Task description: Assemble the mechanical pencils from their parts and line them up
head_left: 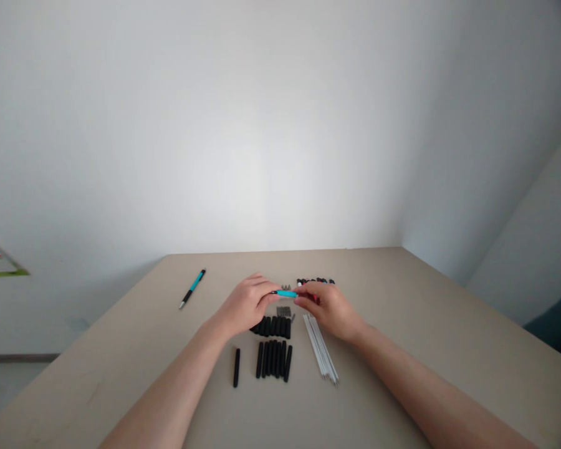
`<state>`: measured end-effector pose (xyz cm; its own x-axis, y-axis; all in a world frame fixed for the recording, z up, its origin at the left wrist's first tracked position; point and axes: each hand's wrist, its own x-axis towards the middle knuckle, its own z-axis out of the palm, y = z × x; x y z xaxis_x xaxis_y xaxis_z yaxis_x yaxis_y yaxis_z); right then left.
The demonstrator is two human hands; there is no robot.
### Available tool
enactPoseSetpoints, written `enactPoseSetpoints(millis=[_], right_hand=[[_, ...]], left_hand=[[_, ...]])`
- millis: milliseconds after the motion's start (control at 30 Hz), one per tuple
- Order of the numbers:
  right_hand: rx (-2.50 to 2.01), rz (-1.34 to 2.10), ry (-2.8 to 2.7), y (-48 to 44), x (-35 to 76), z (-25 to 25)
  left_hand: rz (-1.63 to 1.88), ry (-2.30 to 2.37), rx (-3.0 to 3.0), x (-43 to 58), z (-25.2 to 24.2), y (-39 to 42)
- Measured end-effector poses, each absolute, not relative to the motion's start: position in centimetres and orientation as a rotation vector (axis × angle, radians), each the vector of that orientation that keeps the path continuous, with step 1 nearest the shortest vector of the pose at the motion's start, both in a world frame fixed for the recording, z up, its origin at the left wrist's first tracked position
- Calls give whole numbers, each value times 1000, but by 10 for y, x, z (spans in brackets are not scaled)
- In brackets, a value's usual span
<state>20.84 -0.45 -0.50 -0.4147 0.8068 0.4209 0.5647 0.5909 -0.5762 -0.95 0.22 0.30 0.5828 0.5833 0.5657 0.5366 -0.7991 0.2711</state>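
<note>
Between my two hands, above the middle of the table, is a light-blue pen barrel (287, 294). My left hand (250, 302) pinches its dark left end. The fingers of my right hand (325, 307) are closed on its right end, and they hide that tip. Below my left hand lie a row of short black grips (275, 327) and a row of black tubes (273, 359). Small metal springs (284, 311) sit just under the barrel. White ink refills (321, 350) fan out below my right hand.
A blue and black pen (192, 289) lies at the far left of the table (402, 386). One black tube (236, 368) lies apart. Behind my right hand are several dark, red and blue pen parts (327, 281), with small metal tips (286, 287) beside them. A wall (262, 156) borders the back.
</note>
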Motion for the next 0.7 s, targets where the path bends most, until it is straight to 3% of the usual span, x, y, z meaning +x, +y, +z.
enactPoseSetpoints(millis=[267, 700], right_hand=[[-1080, 420, -2187, -4, 208, -7], [-1218, 34, -2254, 15, 210, -22]], left_hand=[[1067, 909, 2833, -7, 6, 0], [1230, 996, 2684, -4, 7, -1]])
